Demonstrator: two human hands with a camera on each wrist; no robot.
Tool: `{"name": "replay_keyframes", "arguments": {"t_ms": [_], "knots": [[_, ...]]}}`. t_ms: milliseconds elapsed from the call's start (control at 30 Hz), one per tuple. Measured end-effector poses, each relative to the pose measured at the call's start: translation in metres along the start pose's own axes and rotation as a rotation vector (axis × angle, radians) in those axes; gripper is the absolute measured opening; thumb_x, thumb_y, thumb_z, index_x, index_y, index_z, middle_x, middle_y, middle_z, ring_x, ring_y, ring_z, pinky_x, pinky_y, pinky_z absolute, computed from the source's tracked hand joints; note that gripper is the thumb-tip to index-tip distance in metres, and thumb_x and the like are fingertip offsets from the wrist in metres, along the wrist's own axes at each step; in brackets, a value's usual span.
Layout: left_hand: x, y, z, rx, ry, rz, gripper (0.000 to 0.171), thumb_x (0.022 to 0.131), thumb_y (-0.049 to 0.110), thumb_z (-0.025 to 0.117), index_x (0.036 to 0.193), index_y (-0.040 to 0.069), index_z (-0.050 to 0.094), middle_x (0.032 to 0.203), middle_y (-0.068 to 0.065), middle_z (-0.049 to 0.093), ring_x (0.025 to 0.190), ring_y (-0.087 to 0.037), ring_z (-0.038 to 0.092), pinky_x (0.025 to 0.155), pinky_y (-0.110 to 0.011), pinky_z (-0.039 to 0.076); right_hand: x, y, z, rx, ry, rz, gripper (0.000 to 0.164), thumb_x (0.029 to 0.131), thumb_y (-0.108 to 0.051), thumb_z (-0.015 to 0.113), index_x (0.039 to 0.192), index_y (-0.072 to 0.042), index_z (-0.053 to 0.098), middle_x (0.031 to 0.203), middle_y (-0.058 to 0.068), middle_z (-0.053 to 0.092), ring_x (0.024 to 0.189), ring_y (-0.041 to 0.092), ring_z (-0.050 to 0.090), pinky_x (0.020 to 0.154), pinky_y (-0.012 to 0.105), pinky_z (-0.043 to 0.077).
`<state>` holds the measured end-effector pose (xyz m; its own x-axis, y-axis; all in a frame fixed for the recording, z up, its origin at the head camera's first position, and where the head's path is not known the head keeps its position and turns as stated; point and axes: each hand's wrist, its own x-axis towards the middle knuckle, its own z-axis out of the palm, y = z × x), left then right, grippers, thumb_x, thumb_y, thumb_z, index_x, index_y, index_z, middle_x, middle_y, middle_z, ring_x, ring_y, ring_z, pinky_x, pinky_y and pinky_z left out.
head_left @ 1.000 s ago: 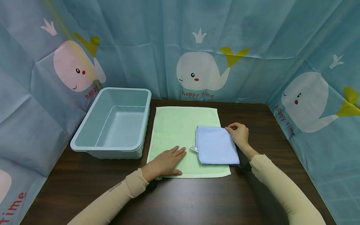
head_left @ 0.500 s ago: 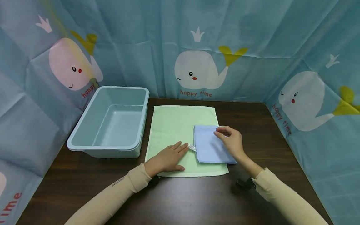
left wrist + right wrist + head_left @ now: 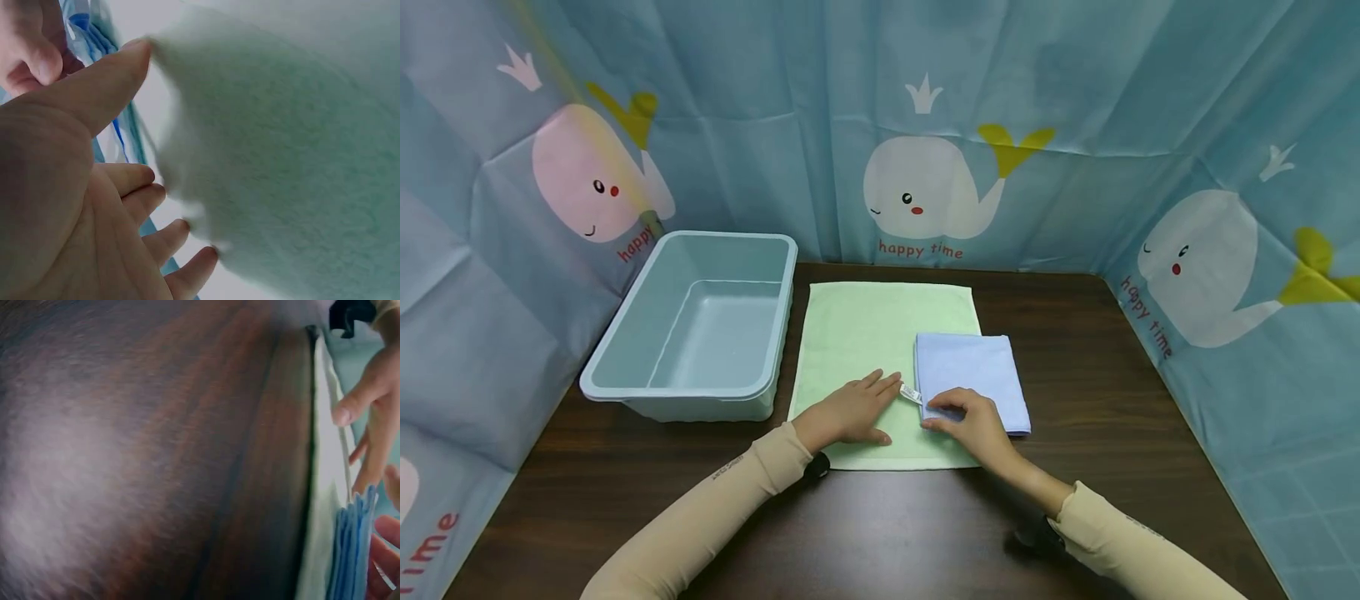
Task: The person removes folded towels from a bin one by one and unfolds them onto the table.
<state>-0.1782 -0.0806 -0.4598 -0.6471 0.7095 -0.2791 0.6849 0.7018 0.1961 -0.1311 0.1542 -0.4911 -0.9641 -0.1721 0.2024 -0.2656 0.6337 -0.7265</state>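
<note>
A light green towel (image 3: 872, 333) lies spread flat on the table. On its right part rests a folded blue cloth (image 3: 977, 364) with a small white label (image 3: 911, 393) at its left edge; the right wrist view shows the cloth's stacked layers (image 3: 350, 550). My left hand (image 3: 856, 410) rests on the green towel with fingers spread, fingertips beside the label. My right hand (image 3: 973, 423) is over the cloth's near left corner, fingers bent, a gap showing between thumb and index finger. In the left wrist view, the left fingertips touch the green towel (image 3: 294, 150).
A pale blue plastic tub (image 3: 692, 393), with nothing in it, stands left of the green towel. Dark wooden table (image 3: 910, 533) surrounds the towels. A blue curtain (image 3: 820, 83) with whale prints hangs along the back and both sides.
My right hand has left the blue cloth's far right corner and moved left and nearer, to its near left corner. My left hand stays on the green towel.
</note>
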Motion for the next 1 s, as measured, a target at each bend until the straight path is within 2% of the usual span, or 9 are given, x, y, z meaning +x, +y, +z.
{"name": "replay_keyframes", "arguments": {"t_ms": [167, 267, 400, 767, 1000], "knots": [[0.003, -0.004, 0.004, 0.002, -0.021, -0.017, 0.095, 0.088, 0.053, 0.067, 0.159, 0.009, 0.021, 0.168, -0.004, 0.017, 0.156, -0.030, 0.016, 0.121, -0.046, 0.031, -0.003, 0.001, 0.006, -0.127, 0.001, -0.114, 0.042, 0.063, -0.031, 0.093, 0.098, -0.015, 0.075, 0.102, -0.005, 0.073, 0.100, 0.015, 0.064, 0.086, 0.034, 0.052], [0.004, -0.006, 0.006, 0.003, -0.019, -0.017, 0.095, 0.088, 0.054, 0.067, 0.159, 0.010, 0.021, 0.168, -0.003, 0.017, 0.156, -0.029, 0.016, 0.121, -0.046, 0.031, -0.005, -0.001, 0.007, -0.190, -0.005, -0.146, 0.043, 0.063, -0.026, 0.094, 0.099, -0.014, 0.072, 0.105, -0.004, 0.070, 0.101, 0.015, 0.062, 0.087, 0.036, 0.053], [0.004, -0.006, 0.007, -0.002, -0.009, -0.012, 0.094, 0.088, 0.053, 0.068, 0.158, 0.009, 0.022, 0.168, -0.004, 0.018, 0.156, -0.030, 0.016, 0.121, -0.047, 0.031, -0.007, -0.002, 0.009, -0.244, 0.016, -0.159, 0.036, 0.067, -0.017, 0.092, 0.096, -0.015, 0.070, 0.104, -0.004, 0.068, 0.101, 0.014, 0.062, 0.086, 0.035, 0.054], [0.003, -0.007, 0.006, 0.005, -0.013, -0.003, 0.094, 0.089, 0.054, 0.067, 0.159, 0.010, 0.022, 0.168, -0.004, 0.017, 0.156, -0.030, 0.016, 0.122, -0.046, 0.030, -0.008, -0.002, 0.011, -0.211, 0.081, -0.175, 0.020, 0.072, -0.011, 0.088, 0.087, -0.013, 0.076, 0.098, -0.003, 0.069, 0.096, 0.013, 0.063, 0.083, 0.034, 0.055], [0.002, -0.006, 0.005, 0.001, 0.001, 0.014, 0.093, 0.088, 0.052, 0.068, 0.158, 0.008, 0.024, 0.167, -0.006, 0.020, 0.155, -0.032, 0.019, 0.121, -0.047, 0.031, -0.007, -0.001, 0.013, -0.216, 0.096, -0.165, 0.014, 0.075, -0.012, 0.086, 0.086, -0.014, 0.078, 0.082, -0.006, 0.066, 0.079, 0.006, 0.054, 0.069, 0.023, 0.047]]}}
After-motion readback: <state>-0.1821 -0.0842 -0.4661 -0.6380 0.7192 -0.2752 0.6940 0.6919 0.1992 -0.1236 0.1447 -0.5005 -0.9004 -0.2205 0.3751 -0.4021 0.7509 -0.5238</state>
